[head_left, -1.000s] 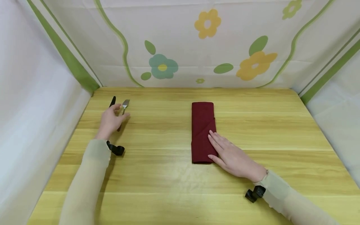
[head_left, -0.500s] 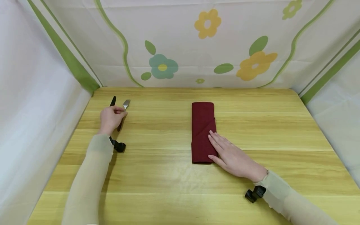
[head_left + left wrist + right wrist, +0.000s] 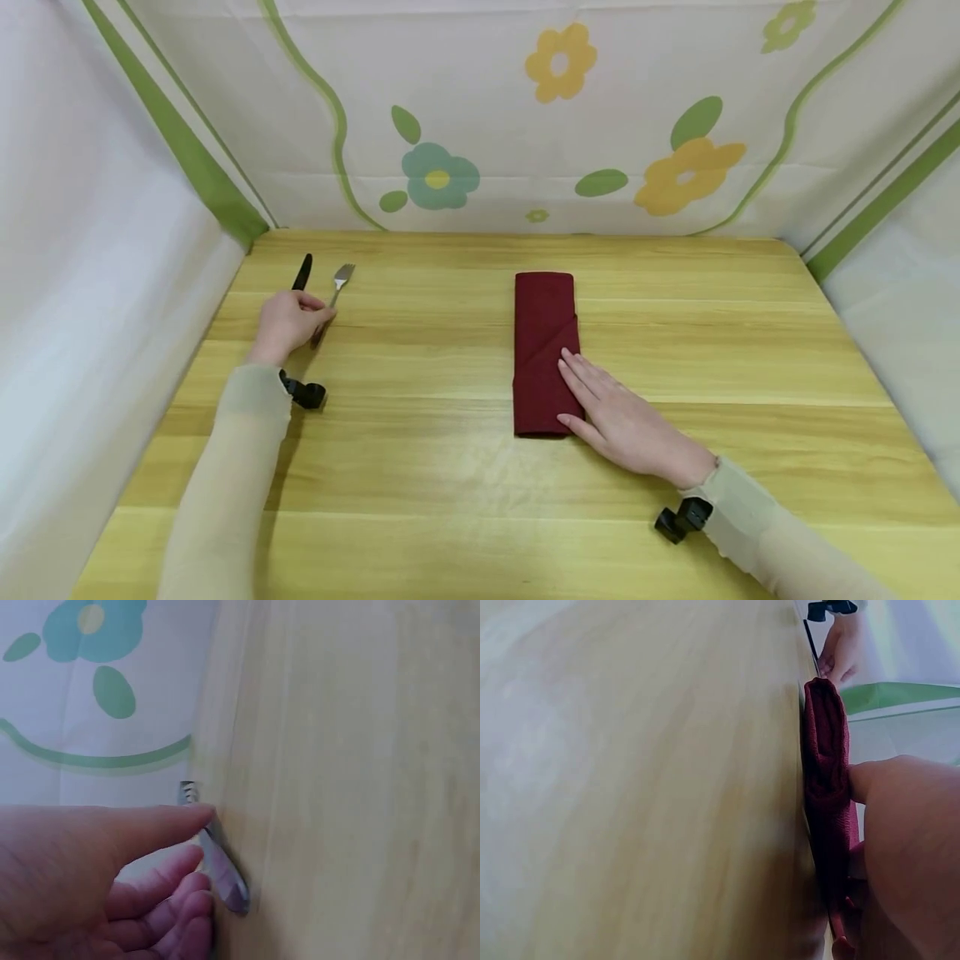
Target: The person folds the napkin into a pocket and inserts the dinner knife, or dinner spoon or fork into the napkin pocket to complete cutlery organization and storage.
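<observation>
At the left of the table, my left hand (image 3: pixel 294 323) pinches a metal fork (image 3: pixel 342 277) by its handle between thumb and fingers. The fork's tines point away from me, and its handle end (image 3: pixel 229 881) sticks out past the thumb in the left wrist view. Just left of the fork lies a dark knife (image 3: pixel 303 272), its middle hidden beneath the hand. A folded dark red cloth napkin (image 3: pixel 543 333) lies lengthwise near the table's middle. My right hand (image 3: pixel 622 423) rests on its lower right side with fingers extended. Its layered folded end (image 3: pixel 826 735) shows in the right wrist view.
The wooden table (image 3: pixel 420 492) ends at the back against a white flowered cloth wall (image 3: pixel 495 100). More white cloth hangs at the left and right sides. A black camera (image 3: pixel 303 393) is strapped to the left wrist, another camera (image 3: pixel 682 518) to the right.
My left hand's fingers have closed from a spread pose to pinch the fork's handle, and the fork has turned a little, its tines shifting right. My right hand and the napkin have stayed put.
</observation>
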Action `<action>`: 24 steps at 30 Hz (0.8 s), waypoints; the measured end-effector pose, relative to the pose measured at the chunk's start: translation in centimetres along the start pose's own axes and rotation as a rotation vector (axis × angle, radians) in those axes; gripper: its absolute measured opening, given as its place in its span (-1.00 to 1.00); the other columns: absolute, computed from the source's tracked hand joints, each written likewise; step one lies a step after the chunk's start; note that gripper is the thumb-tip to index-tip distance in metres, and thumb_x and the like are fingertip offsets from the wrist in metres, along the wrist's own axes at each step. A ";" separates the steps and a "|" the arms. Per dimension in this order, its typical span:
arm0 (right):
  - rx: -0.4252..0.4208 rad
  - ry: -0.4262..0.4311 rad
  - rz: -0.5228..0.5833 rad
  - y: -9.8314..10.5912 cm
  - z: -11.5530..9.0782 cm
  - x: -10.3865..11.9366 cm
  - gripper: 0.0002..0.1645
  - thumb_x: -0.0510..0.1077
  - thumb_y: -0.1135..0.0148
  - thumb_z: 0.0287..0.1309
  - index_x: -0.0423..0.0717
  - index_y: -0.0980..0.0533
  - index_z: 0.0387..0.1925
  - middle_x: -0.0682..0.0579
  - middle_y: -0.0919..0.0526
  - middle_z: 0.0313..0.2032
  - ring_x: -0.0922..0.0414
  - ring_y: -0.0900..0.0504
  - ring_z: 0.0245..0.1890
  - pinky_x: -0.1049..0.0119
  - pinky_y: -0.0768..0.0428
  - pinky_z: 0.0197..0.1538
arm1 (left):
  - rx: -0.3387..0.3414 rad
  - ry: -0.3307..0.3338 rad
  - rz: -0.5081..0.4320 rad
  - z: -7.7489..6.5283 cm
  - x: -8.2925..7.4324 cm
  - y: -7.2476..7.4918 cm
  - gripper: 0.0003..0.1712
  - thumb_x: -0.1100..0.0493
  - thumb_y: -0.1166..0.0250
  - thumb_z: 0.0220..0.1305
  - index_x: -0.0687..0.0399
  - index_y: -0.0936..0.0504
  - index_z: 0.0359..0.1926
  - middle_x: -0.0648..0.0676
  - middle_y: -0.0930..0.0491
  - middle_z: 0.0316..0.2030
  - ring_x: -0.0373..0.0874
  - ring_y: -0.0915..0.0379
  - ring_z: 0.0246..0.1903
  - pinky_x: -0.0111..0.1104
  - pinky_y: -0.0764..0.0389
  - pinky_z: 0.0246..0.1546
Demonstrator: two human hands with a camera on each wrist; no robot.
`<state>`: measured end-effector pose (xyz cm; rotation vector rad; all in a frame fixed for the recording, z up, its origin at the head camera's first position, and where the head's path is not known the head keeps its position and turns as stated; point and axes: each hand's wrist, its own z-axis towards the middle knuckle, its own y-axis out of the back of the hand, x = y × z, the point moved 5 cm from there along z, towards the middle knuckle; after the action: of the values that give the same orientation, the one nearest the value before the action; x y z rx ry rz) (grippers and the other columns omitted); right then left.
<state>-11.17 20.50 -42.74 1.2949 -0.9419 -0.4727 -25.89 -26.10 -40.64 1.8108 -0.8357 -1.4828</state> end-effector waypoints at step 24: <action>0.000 -0.002 -0.004 -0.1 -0.1 -0.1 -0.10 0.27 0.12 0.56 -0.24 0.01 0.59 -0.10 0.14 0.60 -0.07 0.10 0.57 -0.04 -0.07 0.49 | -0.116 -0.169 -0.118 -1.6 -3.2 -0.3 -0.65 -0.01 -0.36 0.41 0.24 -0.77 -0.14 0.18 -0.70 -0.31 -0.03 -0.55 -0.40 -0.34 -0.55 -0.48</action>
<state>-11.17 20.60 -42.91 1.2968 -0.9410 -0.4773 -24.84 -23.21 -38.82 1.6919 -0.7174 -1.7425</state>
